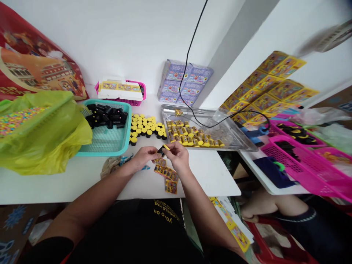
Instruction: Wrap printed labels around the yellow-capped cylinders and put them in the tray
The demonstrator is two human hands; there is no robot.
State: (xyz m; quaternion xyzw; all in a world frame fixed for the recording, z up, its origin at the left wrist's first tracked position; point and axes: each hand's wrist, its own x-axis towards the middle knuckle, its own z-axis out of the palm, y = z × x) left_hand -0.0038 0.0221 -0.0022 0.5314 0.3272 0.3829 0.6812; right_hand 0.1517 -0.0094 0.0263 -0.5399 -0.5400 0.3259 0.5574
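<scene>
Between my hands is a small black container with a yellow lid [161, 150], held at a slant above the table. My left hand [144, 158] pinches its black end. The fingers of my right hand [178, 157] are closed at its yellow end. Just under my hands lie printed yellow-orange labels [166, 172], several in a loose strip. Beyond them, yellow-lidded black containers [145, 125] stand in a group. Wrapped containers [189, 135] lie in rows in a metal tray [233, 134].
A turquoise basket [106, 146] holds black containers; a yellow-green bag [55, 143] of colourful beads overlaps it. Purple boxes [183, 82] stand by the wall. A black cable [188, 51] hangs over the tray. Pink baskets [297, 161] and another person's arm [275, 205] are at the right.
</scene>
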